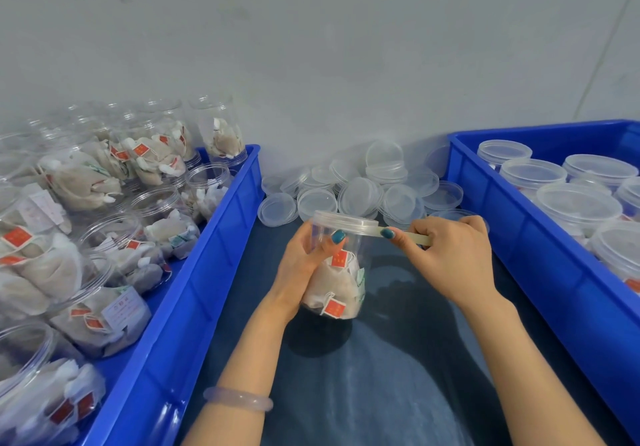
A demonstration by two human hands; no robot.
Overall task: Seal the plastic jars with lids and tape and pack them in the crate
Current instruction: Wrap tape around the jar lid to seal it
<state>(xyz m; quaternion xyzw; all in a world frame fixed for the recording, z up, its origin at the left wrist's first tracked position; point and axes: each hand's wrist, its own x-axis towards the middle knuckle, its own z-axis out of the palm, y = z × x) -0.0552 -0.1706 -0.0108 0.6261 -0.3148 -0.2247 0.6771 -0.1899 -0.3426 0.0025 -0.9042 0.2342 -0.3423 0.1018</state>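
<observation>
A clear plastic jar (341, 272) filled with tea bags stands upright between two blue crates, a clear lid (343, 220) on top. My left hand (304, 258) grips the jar's side, thumb near the lid rim. My right hand (450, 251) pinches a strip of clear tape (412, 236) that runs from the lid's edge out to the right. The right blue crate (540, 272) holds several lidded jars (578, 205).
The left blue crate (194, 289) is full of open, unlidded jars (104, 237) of tea bags, some lying on their sides. A pile of loose clear lids (353, 186) lies against the grey wall behind the held jar. The surface below is dark.
</observation>
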